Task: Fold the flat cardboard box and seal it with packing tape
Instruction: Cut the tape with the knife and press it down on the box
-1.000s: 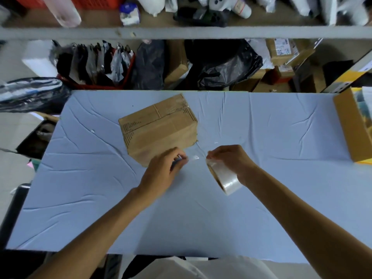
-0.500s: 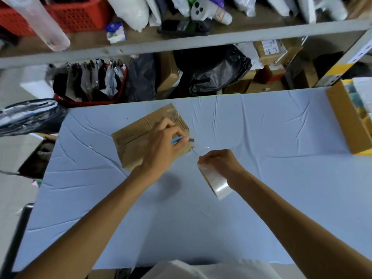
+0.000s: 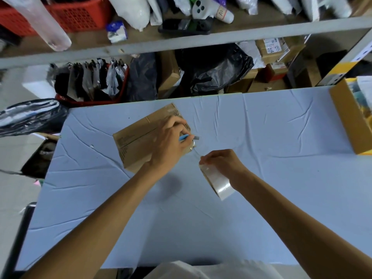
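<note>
Watching from my end, I see the cardboard box (image 3: pixel 134 137) already folded into shape and lying at an angle on the pale blue table (image 3: pixel 261 137). The left hand (image 3: pixel 171 141) rests on the box's right-hand end, fingers curled round a small blue cutter (image 3: pixel 188 137) whose grey blade tip pokes out just past the box's right edge. Just off that same end, nearer to me, the right hand (image 3: pixel 223 164) grips the roll of clear packing tape (image 3: pixel 218 182) from above, with the roll tilted on its edge. A thin strip of tape (image 3: pixel 196 153) runs from the roll up to the box's corner, just below the blade; I cannot tell whether the blade touches it. Well to the right of the box, a yellow-brown carton (image 3: pixel 346 117) sits at the table's edge. Beyond the box, behind the table, a red basket (image 3: pixel 90 99) of dark packets and a black bag (image 3: pixel 217 69) sit on the shelving.
</note>
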Action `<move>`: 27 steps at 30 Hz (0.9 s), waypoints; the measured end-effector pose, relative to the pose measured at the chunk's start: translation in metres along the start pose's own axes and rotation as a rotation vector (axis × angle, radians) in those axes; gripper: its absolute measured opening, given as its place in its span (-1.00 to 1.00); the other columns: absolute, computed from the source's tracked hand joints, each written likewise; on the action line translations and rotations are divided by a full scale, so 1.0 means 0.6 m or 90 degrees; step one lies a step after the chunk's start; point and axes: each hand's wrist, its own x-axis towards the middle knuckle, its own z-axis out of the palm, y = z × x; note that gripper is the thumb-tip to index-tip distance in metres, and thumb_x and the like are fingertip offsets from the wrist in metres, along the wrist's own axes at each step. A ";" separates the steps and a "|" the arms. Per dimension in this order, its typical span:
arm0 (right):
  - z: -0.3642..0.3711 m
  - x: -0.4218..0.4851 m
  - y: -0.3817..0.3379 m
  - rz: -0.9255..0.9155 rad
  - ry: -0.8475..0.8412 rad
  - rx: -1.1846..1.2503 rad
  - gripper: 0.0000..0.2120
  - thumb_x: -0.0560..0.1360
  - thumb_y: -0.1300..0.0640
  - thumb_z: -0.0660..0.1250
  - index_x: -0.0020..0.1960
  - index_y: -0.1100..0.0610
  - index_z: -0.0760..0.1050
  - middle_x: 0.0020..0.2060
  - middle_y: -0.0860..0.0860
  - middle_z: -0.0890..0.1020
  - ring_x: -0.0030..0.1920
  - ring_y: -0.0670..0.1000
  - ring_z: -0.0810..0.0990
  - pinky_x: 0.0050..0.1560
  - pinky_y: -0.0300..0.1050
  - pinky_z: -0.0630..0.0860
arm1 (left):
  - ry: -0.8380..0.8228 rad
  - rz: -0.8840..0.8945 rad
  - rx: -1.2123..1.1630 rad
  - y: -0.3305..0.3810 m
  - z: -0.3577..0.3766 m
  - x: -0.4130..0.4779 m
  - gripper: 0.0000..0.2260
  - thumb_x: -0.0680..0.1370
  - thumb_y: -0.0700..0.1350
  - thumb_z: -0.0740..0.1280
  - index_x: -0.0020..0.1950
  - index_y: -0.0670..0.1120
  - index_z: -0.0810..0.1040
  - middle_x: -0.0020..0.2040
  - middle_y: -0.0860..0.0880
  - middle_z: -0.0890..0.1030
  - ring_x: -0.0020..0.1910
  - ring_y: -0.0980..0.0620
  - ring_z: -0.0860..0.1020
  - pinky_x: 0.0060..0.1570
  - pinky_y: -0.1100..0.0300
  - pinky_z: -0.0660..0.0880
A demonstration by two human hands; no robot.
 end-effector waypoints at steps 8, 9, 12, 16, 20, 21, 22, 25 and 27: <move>-0.017 0.009 0.025 0.043 0.029 -0.034 -0.90 0.36 0.15 0.49 -0.33 0.11 0.67 -0.17 0.15 0.69 -0.16 0.10 0.58 -0.21 -0.15 0.44 | 0.011 -0.040 -0.079 -0.002 -0.001 0.009 -0.85 0.48 -0.14 0.42 -0.25 -0.15 0.56 0.07 -0.03 0.52 0.01 0.18 0.48 -0.03 0.50 0.40; -0.019 0.011 0.027 0.049 0.029 -0.038 -0.89 0.36 0.15 0.49 -0.34 0.10 0.66 -0.18 0.14 0.68 -0.17 0.10 0.57 -0.22 -0.15 0.43 | -0.002 -0.034 -0.081 -0.003 0.001 0.008 -0.86 0.48 -0.13 0.42 -0.25 -0.13 0.55 0.06 -0.01 0.53 0.01 0.17 0.49 0.00 0.43 0.43; -0.019 0.014 0.026 0.052 0.026 -0.036 -0.88 0.36 0.17 0.48 -0.35 0.10 0.65 -0.17 0.16 0.69 -0.16 0.11 0.57 -0.18 -0.13 0.45 | -0.050 -0.023 -0.064 -0.007 0.005 0.002 -0.89 0.49 -0.11 0.41 -0.21 -0.11 0.57 0.07 0.02 0.54 0.17 0.08 0.48 0.17 0.14 0.48; -0.018 0.018 0.027 0.047 0.027 -0.036 -0.89 0.35 0.18 0.48 -0.35 0.11 0.67 -0.11 0.19 0.70 -0.10 0.16 0.60 -0.14 -0.10 0.46 | -0.069 -0.031 -0.031 -0.007 0.000 0.001 -0.86 0.48 -0.12 0.42 -0.24 -0.05 0.50 0.12 0.01 0.53 0.32 0.00 0.41 0.25 -0.02 0.44; -0.021 0.020 0.026 0.040 0.025 -0.034 -0.86 0.36 0.21 0.46 -0.37 0.09 0.66 -0.14 0.16 0.70 -0.11 0.14 0.60 -0.16 -0.13 0.46 | -0.069 -0.030 -0.013 -0.002 0.002 -0.001 -0.82 0.47 -0.17 0.43 -0.29 -0.08 0.48 0.14 -0.04 0.54 0.37 -0.02 0.36 0.30 0.00 0.39; -0.021 0.021 0.026 0.037 0.025 -0.035 -0.84 0.36 0.22 0.46 -0.38 0.08 0.66 -0.14 0.15 0.70 -0.11 0.14 0.60 -0.16 -0.13 0.46 | -0.068 -0.029 -0.007 -0.002 0.002 -0.002 -0.83 0.47 -0.18 0.43 -0.28 -0.11 0.49 0.15 -0.05 0.54 0.38 -0.02 0.35 0.31 0.02 0.39; -0.022 0.024 0.027 0.032 0.024 -0.037 -0.83 0.36 0.22 0.45 -0.40 0.08 0.65 -0.14 0.15 0.70 -0.09 0.15 0.61 -0.16 -0.14 0.46 | -0.064 -0.028 0.000 -0.003 0.004 -0.002 -0.83 0.47 -0.19 0.42 -0.28 -0.13 0.50 0.15 -0.06 0.54 0.39 -0.02 0.34 0.32 0.04 0.38; -0.022 0.024 0.026 0.024 0.023 -0.051 -0.81 0.36 0.23 0.44 -0.41 0.06 0.65 -0.17 0.09 0.71 -0.07 0.12 0.61 -0.15 -0.17 0.45 | -0.055 -0.024 0.022 -0.005 0.014 -0.001 -0.80 0.46 -0.20 0.44 -0.31 -0.12 0.46 0.16 -0.07 0.52 0.39 -0.05 0.34 0.33 0.04 0.38; -0.025 0.024 0.031 0.018 0.014 -0.055 -0.78 0.37 0.23 0.44 -0.44 0.06 0.64 -0.25 0.05 0.69 -0.09 0.09 0.60 -0.14 -0.17 0.44 | -0.075 -0.006 0.080 -0.008 0.019 0.000 -0.81 0.43 -0.21 0.46 -0.33 -0.17 0.50 0.19 -0.07 0.48 0.36 -0.09 0.36 0.31 -0.04 0.39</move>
